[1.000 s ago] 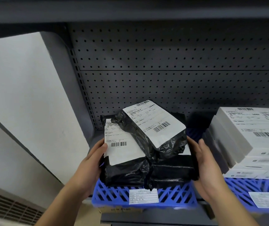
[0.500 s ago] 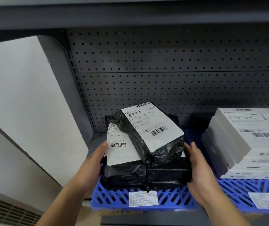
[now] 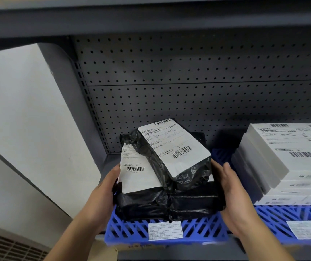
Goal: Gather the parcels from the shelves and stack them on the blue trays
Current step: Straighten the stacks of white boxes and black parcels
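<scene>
So both hands are clamped on the sides of a stack of black poly-bag parcels (image 3: 167,187): the left hand (image 3: 102,194) is flat against the left edge, thumb up by the white label, and the right hand (image 3: 230,193) presses the right edge, fingers straight-ish along the side. Neither hand is curled round anything, more like squeezing the pile between two palms.

Compared with a second ago the pile sits a bit further back and higher in frame, and the hands have slid along with it, so I'd guess the stack is being nudged and squared up on the blue tray (image 3: 132,230) rather than lifted off. The bottom bags look to be resting on the tray's lattice at lower centre, on the grey shelf.

The top parcel (image 3: 175,149) lies skewed: its long axis runs from upper left to lower right of the frame, barcode end toward the camera. The parcel under it, with the second label (image 3: 134,168), runs more straight front to back.

Right of that, a stack of white boxes (image 3: 282,161) sits on a neighbouring blue tray (image 3: 275,217), close to the right hand but apart from it. Pegboard back panel (image 3: 188,91) behind it all.
</scene>
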`<state>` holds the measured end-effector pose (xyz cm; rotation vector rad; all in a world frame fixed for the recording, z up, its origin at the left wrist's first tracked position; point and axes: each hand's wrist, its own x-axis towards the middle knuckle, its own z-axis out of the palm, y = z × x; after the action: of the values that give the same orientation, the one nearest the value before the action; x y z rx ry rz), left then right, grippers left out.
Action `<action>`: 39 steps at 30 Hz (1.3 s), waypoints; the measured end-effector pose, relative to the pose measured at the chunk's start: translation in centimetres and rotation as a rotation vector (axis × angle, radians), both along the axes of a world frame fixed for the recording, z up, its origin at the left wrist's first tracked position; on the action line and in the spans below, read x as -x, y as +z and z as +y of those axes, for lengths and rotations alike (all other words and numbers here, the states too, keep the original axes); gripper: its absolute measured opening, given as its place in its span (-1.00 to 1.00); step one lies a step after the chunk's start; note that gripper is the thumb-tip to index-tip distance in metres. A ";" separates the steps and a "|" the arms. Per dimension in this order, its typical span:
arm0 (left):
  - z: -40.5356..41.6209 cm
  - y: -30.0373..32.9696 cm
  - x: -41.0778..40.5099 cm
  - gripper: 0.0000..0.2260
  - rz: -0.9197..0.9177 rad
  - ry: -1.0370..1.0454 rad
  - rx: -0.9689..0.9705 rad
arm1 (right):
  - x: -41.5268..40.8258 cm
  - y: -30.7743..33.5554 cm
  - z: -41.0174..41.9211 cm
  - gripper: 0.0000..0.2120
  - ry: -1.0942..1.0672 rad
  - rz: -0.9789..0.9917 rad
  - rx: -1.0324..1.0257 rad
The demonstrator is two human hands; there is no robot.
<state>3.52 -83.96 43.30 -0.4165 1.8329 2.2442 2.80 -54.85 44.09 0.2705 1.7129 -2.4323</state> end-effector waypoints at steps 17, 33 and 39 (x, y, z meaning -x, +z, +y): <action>0.7 0.2 -0.2 -0.52 -0.027 -0.034 0.034 | -0.3 0.5 -0.4 -0.54 -0.011 -0.042 -0.048; 0.1 3.4 -0.6 -0.45 0.249 0.229 0.313 | 0.5 4.3 1.6 -0.54 -0.103 0.222 -0.198; 2.4 6.1 -1.7 -0.64 0.385 0.250 0.336 | 0.4 6.0 1.0 -0.44 -0.020 0.318 -0.235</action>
<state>5.25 -81.55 49.44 -0.2940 2.4993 2.2990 2.35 -53.83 50.07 -0.0799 2.1394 -2.3897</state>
